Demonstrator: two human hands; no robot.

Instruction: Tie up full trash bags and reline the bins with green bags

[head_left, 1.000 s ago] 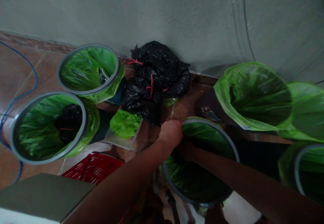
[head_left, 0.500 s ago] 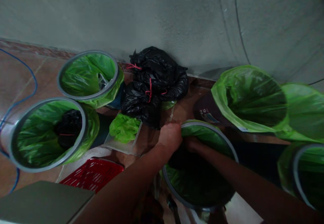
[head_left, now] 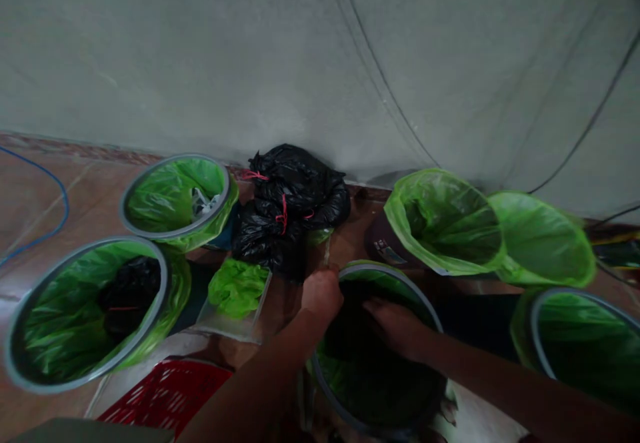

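Note:
In front of me stands a trash bin [head_left: 434, 309] with a grey rim and a green plastic liner [head_left: 395, 281]. My left hand [head_left: 323, 295] is closed around the left edge of the rim. My right hand [head_left: 395, 326] reaches into the mouth of the bin, its fingers stretched toward the left inner side. Those fingertips lie in shadow, and nothing can be made out in them. The bottom of the bin is too dark to see. Left of my left hand, a crumpled bundle of light green plastic bags [head_left: 239, 287] lies in a pale tray [head_left: 223, 326].
Tied black garbage bags [head_left: 295, 193] lean against the wall. Two lined bins stand at left: one [head_left: 173, 163] holds whitish trash, the nearer [head_left: 83, 256] a black bag. More lined bins [head_left: 445, 223] stand at right. A red basket [head_left: 167, 389] and a blue cable [head_left: 50, 233] lie left.
My view has tilted up and shifted right. The right hand has drawn back a little from the bin's inner wall and more of it shows. My left hand stays on the rim.

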